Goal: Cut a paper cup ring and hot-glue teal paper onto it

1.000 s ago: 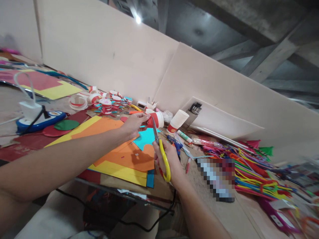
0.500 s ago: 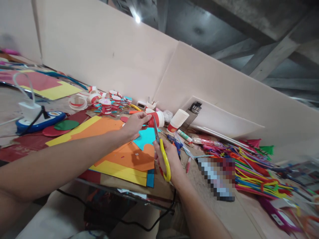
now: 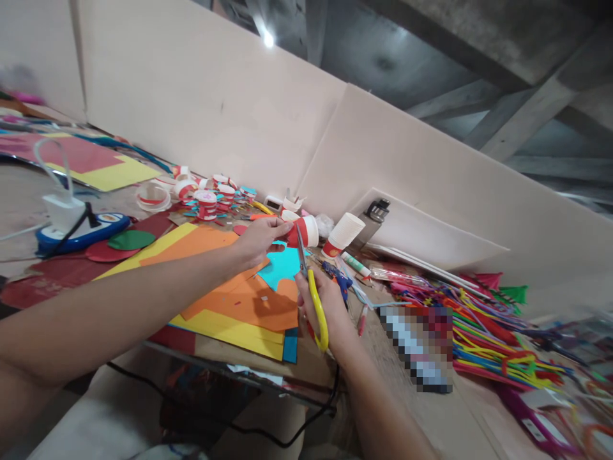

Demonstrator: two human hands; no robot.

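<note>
My left hand [image 3: 262, 241] is closed on a red and white paper cup [image 3: 310, 231], which lies on its side in the air above the paper sheets. In my right hand [image 3: 330, 303] are scissors with yellow handles [image 3: 317, 313]. Their blades point up and away from me and lie against the red side of the cup; whether they cut into it I cannot tell. Under the hands are a cyan paper piece [image 3: 280, 265], orange sheets [image 3: 215, 281] and a yellow sheet [image 3: 239, 342].
A stack of paper cups [image 3: 343, 233] stands beyond my right hand, near a blue glue gun [image 3: 341, 281] and a grey bottle [image 3: 372, 220]. Small cup crafts [image 3: 207, 206] crowd the back left. A blue power strip [image 3: 81, 233] sits left; colourful pipe cleaners [image 3: 493, 338] lie right.
The view has shifted very slightly, so the scene sits a little further right. Both hands keep their hold on the cup and the scissors, in nearly the same pose.
</note>
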